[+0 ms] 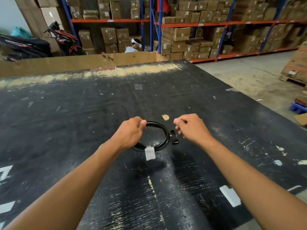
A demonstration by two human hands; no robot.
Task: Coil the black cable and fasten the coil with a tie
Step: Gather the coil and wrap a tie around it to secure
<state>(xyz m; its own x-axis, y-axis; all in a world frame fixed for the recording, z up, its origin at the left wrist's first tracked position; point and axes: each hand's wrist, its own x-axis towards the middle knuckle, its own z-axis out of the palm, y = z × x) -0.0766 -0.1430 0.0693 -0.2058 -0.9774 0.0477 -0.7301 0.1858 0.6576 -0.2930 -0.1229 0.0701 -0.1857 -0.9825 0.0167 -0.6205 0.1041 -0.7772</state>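
On the desk [66, 130] our left hand [131, 131] grips the coiled black cable [163, 130]; right hand [191, 128] curled, grasp unclear, tie [174, 136] unfastened.

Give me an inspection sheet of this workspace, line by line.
Surface: black tabletop, scuffed, with paint chips and tape scraps.
Job's things: black cable wound into a coil; a pale tag wraps its near side; a short black strap lies just right of the coil.
Clutter: tape strip near the right forearm.
Grippers: left hand grips the coil's left side; right hand curled beside the strap, holding nothing visible.
Cables: only the coil.
Surroundings: shelving racks with cardboard boxes, a parked motorbike, a seated person beyond the table.
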